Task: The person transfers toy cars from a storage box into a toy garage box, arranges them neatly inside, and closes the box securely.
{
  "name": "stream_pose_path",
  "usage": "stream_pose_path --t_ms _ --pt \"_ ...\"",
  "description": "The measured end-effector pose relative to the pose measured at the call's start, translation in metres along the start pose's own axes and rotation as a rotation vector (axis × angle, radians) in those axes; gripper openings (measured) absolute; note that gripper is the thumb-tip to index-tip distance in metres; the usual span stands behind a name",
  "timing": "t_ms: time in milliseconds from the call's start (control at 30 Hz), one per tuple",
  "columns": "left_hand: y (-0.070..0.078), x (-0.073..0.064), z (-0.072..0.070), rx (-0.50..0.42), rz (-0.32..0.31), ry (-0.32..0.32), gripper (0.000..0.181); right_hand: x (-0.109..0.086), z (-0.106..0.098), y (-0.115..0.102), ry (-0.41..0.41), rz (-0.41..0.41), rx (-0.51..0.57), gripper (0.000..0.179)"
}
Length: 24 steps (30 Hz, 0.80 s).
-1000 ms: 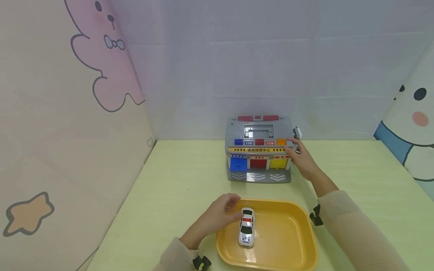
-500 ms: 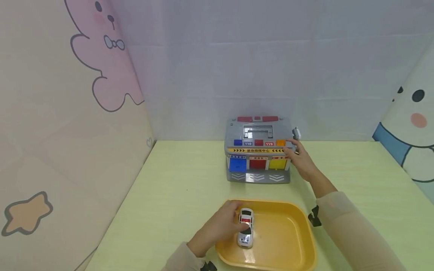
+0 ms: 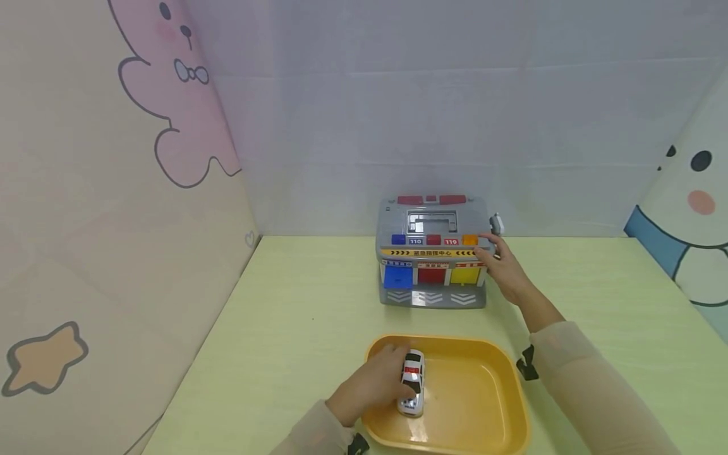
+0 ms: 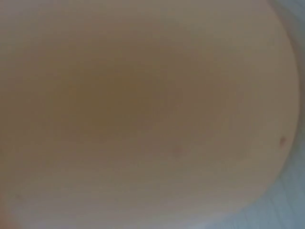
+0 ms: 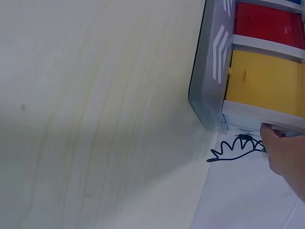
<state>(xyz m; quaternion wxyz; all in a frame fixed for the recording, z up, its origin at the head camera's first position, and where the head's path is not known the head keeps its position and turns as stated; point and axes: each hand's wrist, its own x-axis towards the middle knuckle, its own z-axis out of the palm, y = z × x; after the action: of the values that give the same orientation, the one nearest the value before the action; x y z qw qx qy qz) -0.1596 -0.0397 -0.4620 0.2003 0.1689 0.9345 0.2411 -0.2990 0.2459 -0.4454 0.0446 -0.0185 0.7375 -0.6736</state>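
A white toy police car [image 3: 413,379] with a red roof patch lies in the left part of a yellow tray [image 3: 514,395]. My left hand [image 3: 375,382] is over the car's left side, thumb across its hood and fingers by its rear, pinching it. Only blurred skin of the left hand [image 4: 157,114] fills the left wrist view. Farther back stands a grey toy garage [image 3: 433,278] with blue, red and yellow doors; the blue one stands out from the front. At the garage's upper right corner my right hand [image 3: 506,268] grips the roof edge.
A coiled black cord [image 5: 236,150] hangs by the garage's side in the right wrist view. A small grey-white part [image 3: 497,223] sticks out at the garage's right. Behind the pale green table [image 3: 296,328] rises a plain back wall [image 3: 364,126], with a patterned wall at the left.
My left hand has moved right and down, from the tray's left rim onto the toy car, and its thumb now lies over the hood. The right hand keeps its place on the garage.
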Motion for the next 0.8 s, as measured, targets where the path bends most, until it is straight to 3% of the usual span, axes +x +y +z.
stream_pose_path --t_ms 333,600,800 --pt "0.002 0.010 0.001 0.107 -0.037 -0.055 0.081 0.000 0.000 -0.001 -0.003 -0.002 -0.003 0.070" --pt "0.004 0.013 -0.004 0.179 0.025 -0.067 0.076 0.000 -0.001 0.000 -0.009 -0.005 0.006 0.068" --pt "0.005 0.014 -0.006 0.179 0.009 -0.110 0.076 0.000 -0.001 0.000 -0.008 0.002 0.007 0.070"
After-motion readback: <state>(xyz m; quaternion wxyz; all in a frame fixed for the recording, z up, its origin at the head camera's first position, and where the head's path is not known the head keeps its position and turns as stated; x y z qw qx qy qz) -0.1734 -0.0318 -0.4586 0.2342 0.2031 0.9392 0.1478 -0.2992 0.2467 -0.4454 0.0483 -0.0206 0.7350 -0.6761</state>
